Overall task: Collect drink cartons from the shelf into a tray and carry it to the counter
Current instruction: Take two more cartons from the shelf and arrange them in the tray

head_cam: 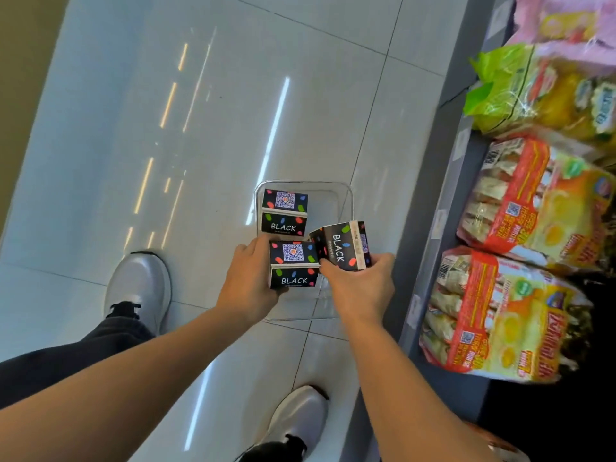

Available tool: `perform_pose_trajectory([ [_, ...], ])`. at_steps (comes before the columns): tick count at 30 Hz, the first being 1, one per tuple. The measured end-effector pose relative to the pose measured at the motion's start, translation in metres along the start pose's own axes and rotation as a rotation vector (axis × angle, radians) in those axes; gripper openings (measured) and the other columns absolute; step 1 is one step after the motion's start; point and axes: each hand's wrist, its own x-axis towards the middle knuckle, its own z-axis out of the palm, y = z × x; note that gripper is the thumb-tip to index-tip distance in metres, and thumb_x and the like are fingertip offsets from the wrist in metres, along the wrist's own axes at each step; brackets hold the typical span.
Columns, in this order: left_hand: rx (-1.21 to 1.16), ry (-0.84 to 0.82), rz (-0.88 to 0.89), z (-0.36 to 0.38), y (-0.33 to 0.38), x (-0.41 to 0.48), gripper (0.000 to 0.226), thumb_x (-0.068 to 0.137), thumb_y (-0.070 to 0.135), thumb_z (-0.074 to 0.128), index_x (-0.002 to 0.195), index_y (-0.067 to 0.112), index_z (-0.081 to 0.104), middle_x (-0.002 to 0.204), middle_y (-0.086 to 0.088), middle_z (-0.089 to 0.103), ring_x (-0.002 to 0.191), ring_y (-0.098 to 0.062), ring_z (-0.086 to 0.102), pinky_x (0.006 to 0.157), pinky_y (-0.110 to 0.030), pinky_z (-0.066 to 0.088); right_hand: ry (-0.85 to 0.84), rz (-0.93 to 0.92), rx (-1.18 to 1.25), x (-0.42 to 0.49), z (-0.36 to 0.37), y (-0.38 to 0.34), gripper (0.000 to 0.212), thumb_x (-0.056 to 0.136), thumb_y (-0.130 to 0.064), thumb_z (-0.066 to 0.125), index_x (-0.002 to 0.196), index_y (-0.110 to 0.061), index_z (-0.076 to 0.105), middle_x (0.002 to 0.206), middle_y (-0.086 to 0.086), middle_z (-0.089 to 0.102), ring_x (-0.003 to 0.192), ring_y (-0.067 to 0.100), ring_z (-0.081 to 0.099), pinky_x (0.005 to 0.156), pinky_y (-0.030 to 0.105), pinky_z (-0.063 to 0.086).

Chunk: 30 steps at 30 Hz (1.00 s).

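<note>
A clear plastic tray [336, 195] hangs over the tiled floor in front of me. Inside it, at the far left, stands a black drink carton [284, 212] marked BLACK. A second black carton [293, 265] sits at the tray's near left, and my left hand [248, 278] grips the tray's left side beside it, thumb against the carton. My right hand [358, 288] holds a third black carton [343, 245], tilted, just above the tray's right half. The tray's near edge is partly hidden by my hands.
A grey shelf edge [443, 208] runs along the right. On it lie bagged snack multipacks in red-yellow [536, 208], green [533, 91] and pink [563, 21]. My two grey shoes [140, 288] stand on the glossy white floor tiles.
</note>
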Motion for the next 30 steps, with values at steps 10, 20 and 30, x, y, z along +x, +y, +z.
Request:
perform_pose_trajectory([
  [10,0.035,-0.091,0.054,-0.003,-0.022,0.008,0.085,0.067,0.01,0.084,0.139,0.021,0.039,0.137,-0.002,0.053,0.119,-0.022,0.057,0.092,-0.028,0.045,-0.007,-0.045,-0.137,-0.003,0.03,0.019,0.066,0.061,-0.033,0.09,0.108,-0.01,0.05,0.116,0.009,0.052,0.107,0.025,0.053,0.063,0.019,0.039],
  [20,0.258,-0.136,0.215,-0.029,0.008,0.005,0.057,0.081,0.045,0.07,0.13,0.02,0.054,0.136,0.001,0.052,0.112,-0.021,0.06,0.087,-0.037,0.055,-0.165,0.041,-0.235,-0.034,0.003,0.04,0.067,0.089,-0.036,0.067,0.147,-0.018,0.037,0.137,0.009,0.035,0.123,0.028,0.048,0.087,0.026,0.041],
  [30,0.595,-0.006,0.383,-0.068,0.08,0.064,0.035,0.096,0.042,0.044,0.112,0.012,0.053,0.106,-0.01,0.061,0.099,-0.03,0.054,0.068,-0.036,0.041,-0.268,0.946,0.839,-0.074,0.028,0.049,0.076,0.091,-0.037,0.065,0.154,-0.024,0.026,0.151,0.011,0.038,0.132,0.031,0.045,0.098,0.047,0.047],
])
